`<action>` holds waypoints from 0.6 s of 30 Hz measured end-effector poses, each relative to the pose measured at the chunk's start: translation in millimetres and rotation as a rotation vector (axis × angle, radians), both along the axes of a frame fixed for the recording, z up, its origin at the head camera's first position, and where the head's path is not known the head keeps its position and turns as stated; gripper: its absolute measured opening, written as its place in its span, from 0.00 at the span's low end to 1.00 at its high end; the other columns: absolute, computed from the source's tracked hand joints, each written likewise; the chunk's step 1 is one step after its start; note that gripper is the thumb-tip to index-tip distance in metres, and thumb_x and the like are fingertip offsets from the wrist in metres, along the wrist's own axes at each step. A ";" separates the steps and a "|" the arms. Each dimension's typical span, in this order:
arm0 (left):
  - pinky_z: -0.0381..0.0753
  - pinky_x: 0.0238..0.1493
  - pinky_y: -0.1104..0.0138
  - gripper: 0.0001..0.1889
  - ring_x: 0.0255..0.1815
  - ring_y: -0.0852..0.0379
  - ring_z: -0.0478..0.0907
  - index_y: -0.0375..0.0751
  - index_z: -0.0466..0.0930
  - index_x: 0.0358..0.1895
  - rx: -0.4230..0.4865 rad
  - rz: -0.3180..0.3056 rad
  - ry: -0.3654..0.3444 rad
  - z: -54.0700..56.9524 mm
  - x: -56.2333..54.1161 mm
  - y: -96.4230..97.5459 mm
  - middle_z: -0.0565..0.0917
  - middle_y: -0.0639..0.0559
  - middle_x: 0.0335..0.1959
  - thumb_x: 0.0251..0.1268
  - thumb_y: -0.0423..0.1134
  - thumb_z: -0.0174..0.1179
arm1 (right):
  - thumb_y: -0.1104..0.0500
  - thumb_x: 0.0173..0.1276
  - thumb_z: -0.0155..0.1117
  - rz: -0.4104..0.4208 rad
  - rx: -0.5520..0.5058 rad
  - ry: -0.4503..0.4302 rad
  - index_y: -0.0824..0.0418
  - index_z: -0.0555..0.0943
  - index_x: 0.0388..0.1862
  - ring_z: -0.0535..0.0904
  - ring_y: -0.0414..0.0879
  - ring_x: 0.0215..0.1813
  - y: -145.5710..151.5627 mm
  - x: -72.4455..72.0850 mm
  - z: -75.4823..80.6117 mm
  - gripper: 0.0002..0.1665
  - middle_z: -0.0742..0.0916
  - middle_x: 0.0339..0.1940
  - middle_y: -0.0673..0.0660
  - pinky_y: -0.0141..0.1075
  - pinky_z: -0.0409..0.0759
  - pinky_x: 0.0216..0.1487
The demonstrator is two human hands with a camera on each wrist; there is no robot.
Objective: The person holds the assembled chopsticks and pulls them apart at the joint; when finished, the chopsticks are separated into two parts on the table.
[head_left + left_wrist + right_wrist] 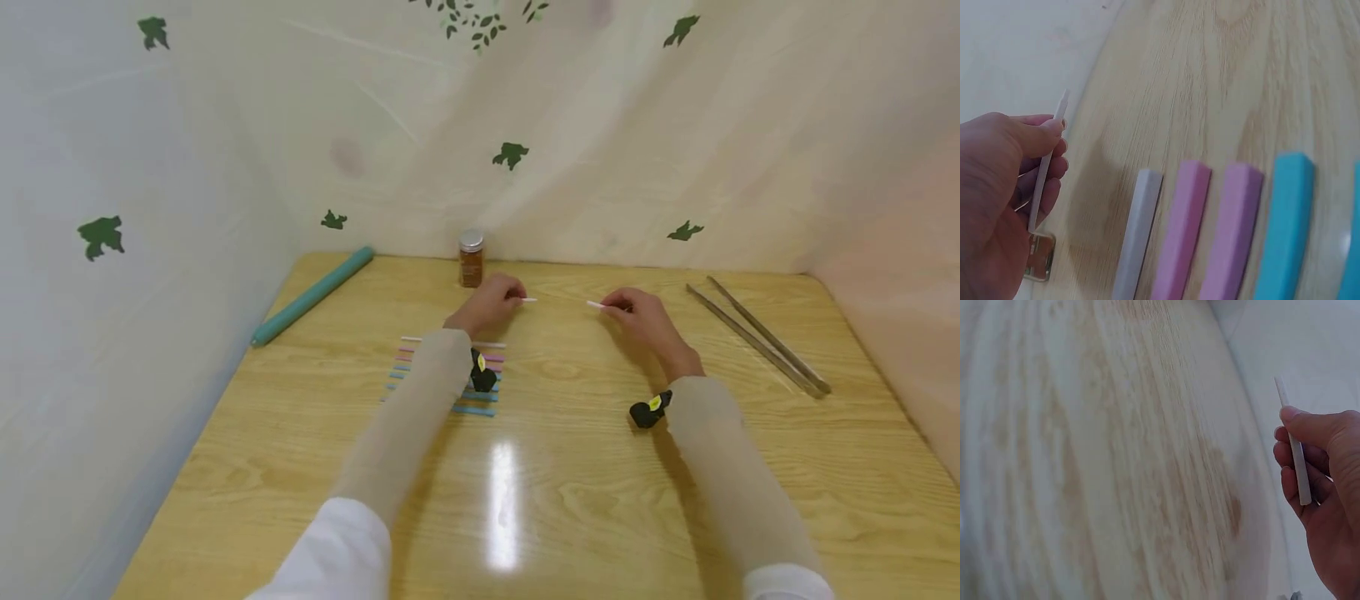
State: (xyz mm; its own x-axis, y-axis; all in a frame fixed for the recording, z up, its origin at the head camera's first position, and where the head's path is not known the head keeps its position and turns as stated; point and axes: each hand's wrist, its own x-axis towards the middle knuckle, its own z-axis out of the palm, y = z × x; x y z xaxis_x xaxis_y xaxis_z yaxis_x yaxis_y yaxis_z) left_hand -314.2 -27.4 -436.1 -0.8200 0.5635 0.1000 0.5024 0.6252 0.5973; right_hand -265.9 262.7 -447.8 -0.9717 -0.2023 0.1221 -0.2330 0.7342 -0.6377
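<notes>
My left hand [489,303] pinches a slim white stick [1043,175] between thumb and fingers. Its narrower tip points up past the thumb in the left wrist view. My right hand [649,323] likewise pinches a white stick [1299,465], whose lower end reaches toward the palm in the right wrist view. Both hands are raised over the far part of the table, their sticks pointing at each other with a gap between. Under my left forearm lies a row of sticks: a white one [1138,234], pink ones [1182,228] and several blue ones [1285,225], partly hidden by the sleeve.
A small jar [471,265] with a silver lid stands at the back, just behind my left hand. A teal cylinder [313,296] lies along the table's left edge. Two long metallic rods [757,337] lie at the right. Pale curtains [585,192] surround the wooden table [585,492].
</notes>
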 end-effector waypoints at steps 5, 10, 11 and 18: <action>0.72 0.51 0.63 0.07 0.43 0.53 0.73 0.35 0.83 0.41 0.009 0.009 -0.015 -7.7 -4.4 13.3 0.81 0.45 0.40 0.67 0.30 0.54 | 0.59 0.71 0.58 -0.010 -0.028 -0.002 0.66 0.81 0.45 0.76 0.54 0.42 -0.9 -5.4 -4.0 0.12 0.83 0.43 0.64 0.45 0.73 0.45; 0.70 0.48 0.65 0.06 0.41 0.55 0.71 0.39 0.83 0.41 0.038 0.045 -0.050 -15.7 -7.9 25.3 0.80 0.48 0.38 0.68 0.34 0.56 | 0.59 0.70 0.60 -0.054 -0.124 -0.034 0.65 0.82 0.44 0.74 0.51 0.42 -3.7 -9.3 -10.4 0.11 0.83 0.43 0.63 0.41 0.71 0.45; 0.70 0.47 0.65 0.06 0.40 0.56 0.71 0.40 0.83 0.41 0.039 0.052 -0.058 -16.9 -8.4 27.3 0.79 0.49 0.37 0.68 0.35 0.57 | 0.59 0.70 0.60 -0.066 -0.158 -0.050 0.65 0.82 0.43 0.74 0.50 0.42 -4.6 -10.2 -11.9 0.11 0.83 0.43 0.62 0.40 0.71 0.46; 0.69 0.45 0.66 0.06 0.39 0.56 0.70 0.40 0.83 0.40 0.014 0.091 -0.054 -21.3 -10.1 37.5 0.77 0.49 0.36 0.68 0.35 0.57 | 0.60 0.68 0.62 -0.044 -0.165 -0.012 0.66 0.83 0.42 0.74 0.52 0.45 -7.5 -19.8 -21.5 0.10 0.82 0.43 0.63 0.41 0.70 0.49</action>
